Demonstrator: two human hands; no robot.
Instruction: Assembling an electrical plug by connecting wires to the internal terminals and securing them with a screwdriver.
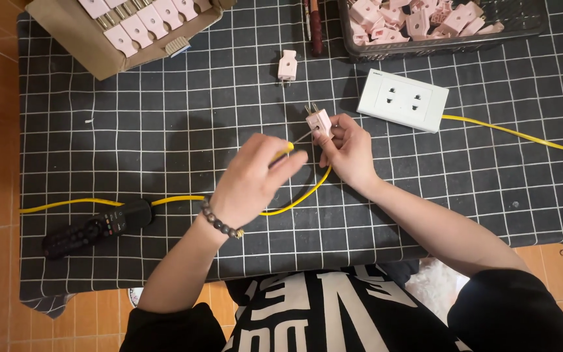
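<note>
Pink two-pin plug [318,121] pinched in right hand [348,151]; left hand [253,178], at 8 o'clock, grips yellow wire [285,151], not yet seated.

Pink plug [319,122]; yellow cable [184,199]; white socket plate [403,100]; black white-gridded cloth [164,130].

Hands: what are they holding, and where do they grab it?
The right hand pinches the pink plug by its body, prongs pointing away. The left hand holds the yellow cable near its end, close to the plug.
</note>
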